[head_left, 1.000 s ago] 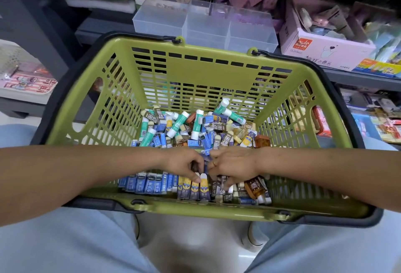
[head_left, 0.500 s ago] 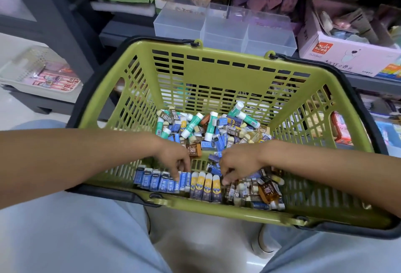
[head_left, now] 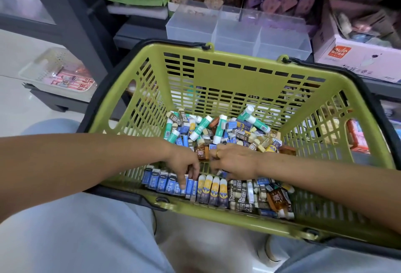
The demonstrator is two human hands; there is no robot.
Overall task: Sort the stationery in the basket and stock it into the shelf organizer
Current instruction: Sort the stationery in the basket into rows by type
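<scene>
Both hands have shifted; left hand (head_left: 184, 164) touches blue erasers (head_left: 165, 182).

Basket (head_left: 227, 77) was matt green slotted plastic with black rim. Shelf organizer (head_left: 238, 31) was frosted translucent plastic. Erasers (head_left: 165, 182) wore glossy printed paper sleeves. Floor (head_left: 19, 59) was smooth, shiny.

Pale tile floor (head_left: 19, 59) at left. Dark shelf frame (head_left: 78, 23). White box (head_left: 355, 55) on shelf at right; white tray (head_left: 54, 70) lower left.
</scene>
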